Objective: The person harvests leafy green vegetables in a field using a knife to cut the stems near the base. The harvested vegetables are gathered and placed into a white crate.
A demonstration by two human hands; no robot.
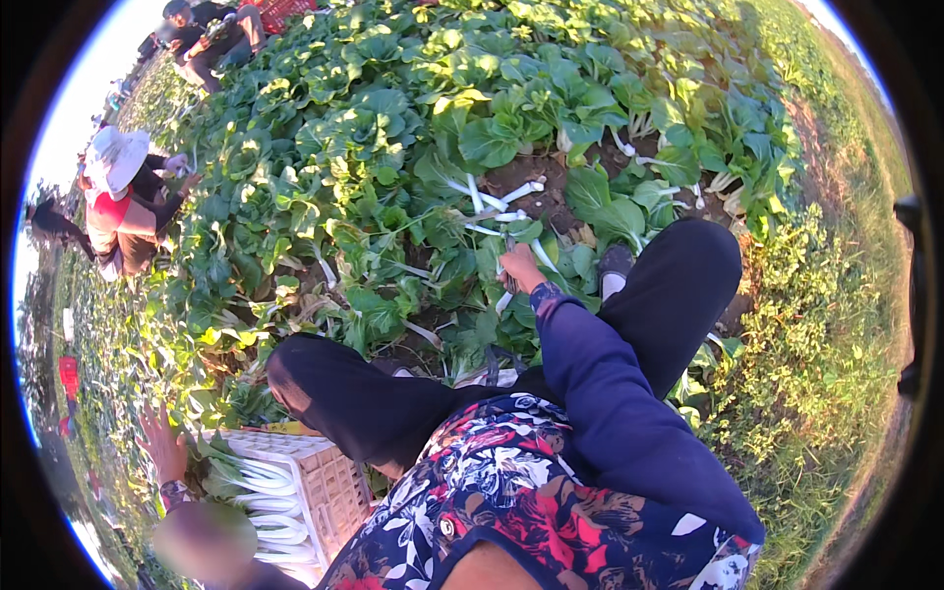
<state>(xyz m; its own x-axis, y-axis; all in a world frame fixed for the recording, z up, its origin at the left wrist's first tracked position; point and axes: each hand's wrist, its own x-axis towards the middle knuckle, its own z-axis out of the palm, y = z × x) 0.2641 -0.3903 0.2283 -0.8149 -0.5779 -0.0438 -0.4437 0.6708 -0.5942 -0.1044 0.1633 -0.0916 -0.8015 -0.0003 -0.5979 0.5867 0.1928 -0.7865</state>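
My right hand (522,268) is closed around a slim dark tool (510,245), perhaps a knife, low over the leafy greens in front of me. Around it lie cut bok choy stalks (476,195) with white stems, some on bare soil. Far to the left, my left hand (161,447) has its fingers spread and holds nothing that I can see. It is beside the far-left corner of a pale plastic crate (332,483). White-stemmed bok choy (269,509) lies in rows in this crate, leaves towards the left.
Standing leafy greens (354,140) fill the ground ahead. Low weeds (804,354) border them on the right. A person in a white hat (118,158) crouches at the left, another person (210,40) farther up. A red crate (279,13) stands behind that second person.
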